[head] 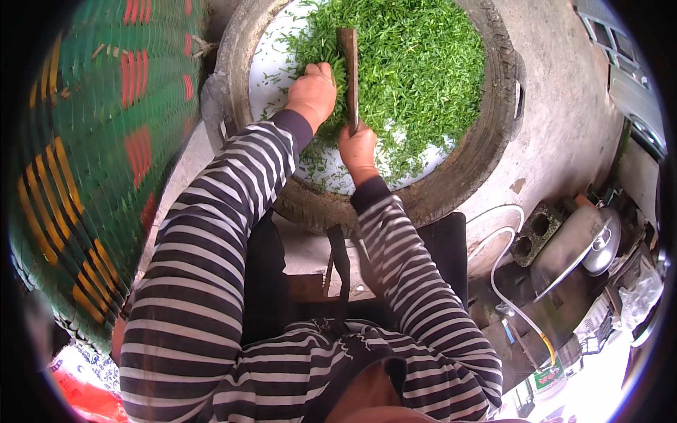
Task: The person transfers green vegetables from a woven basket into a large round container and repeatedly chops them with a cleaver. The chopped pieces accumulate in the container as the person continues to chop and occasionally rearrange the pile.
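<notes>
My right hand [358, 148] grips the handle end of a cleaver [348, 74], whose brownish spine faces up and whose blade points away from me. Just left of the blade, my left hand [313, 92] is curled over a bunch of green leafy stalks [339, 84] and presses it down. Chopped greens [418, 69] lie thickly spread to the right of the cleaver and beyond it. Under them is a round white cutting surface [267, 63], bare in patches at the left and near edge. A worn tyre [484, 127] rings this surface. The cleaver's lower edge is hidden among the greens.
At my left stands a large green woven basket [100, 121] with red and yellow strips. A concrete block [537, 232], a metal pan [566, 248] and a white hose [494, 272] are at the right. My knees are against the tyre's near side.
</notes>
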`<state>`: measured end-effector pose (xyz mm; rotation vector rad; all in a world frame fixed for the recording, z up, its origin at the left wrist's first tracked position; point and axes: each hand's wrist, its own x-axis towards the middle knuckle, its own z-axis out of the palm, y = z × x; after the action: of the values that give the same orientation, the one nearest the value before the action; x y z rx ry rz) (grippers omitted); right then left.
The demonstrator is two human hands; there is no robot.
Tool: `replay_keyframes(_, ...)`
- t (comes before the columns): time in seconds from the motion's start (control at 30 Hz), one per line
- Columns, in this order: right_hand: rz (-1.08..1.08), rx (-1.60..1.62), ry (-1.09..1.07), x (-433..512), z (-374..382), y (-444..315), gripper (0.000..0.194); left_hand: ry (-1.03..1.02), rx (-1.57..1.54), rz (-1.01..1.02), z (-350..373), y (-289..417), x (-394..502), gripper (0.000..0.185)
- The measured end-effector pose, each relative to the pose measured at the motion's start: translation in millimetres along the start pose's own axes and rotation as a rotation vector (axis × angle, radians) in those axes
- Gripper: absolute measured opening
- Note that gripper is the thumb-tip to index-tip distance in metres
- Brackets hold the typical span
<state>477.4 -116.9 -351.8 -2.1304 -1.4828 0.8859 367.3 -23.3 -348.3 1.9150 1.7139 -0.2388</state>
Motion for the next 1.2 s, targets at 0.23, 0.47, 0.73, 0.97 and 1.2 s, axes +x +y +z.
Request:
replay_keyframes(0.23,-0.279,0.447,0.209,13.4,-68.1,-68.7,0.014,0.051,-0.039,0.019,6.8,-19.9,-7.3,0.022)
replay_keyframes(0.47,-0.124,-0.065,-0.019,18.9,4.1,9.0,0.014,0.045,-0.072,-0.011,8.1,-17.5,1.8,0.021)
replay_keyframes(0.73,-0.289,0.464,0.120,31.3,-75.1,-71.3,0.006,0.110,0.136,-0.039,6.7,-24.6,-11.9,0.025)
replay_keyframes(0.97,-0.078,0.033,-0.245,26.5,-16.0,13.7,0.012,0.045,0.122,-0.057,12.8,-19.6,-3.4,0.027)
replay_keyframes(1.2,-0.191,0.516,-0.011,38.2,-78.1,-78.0,0.016,0.015,0.134,-0.124,3.8,-29.7,-16.5,0.028)
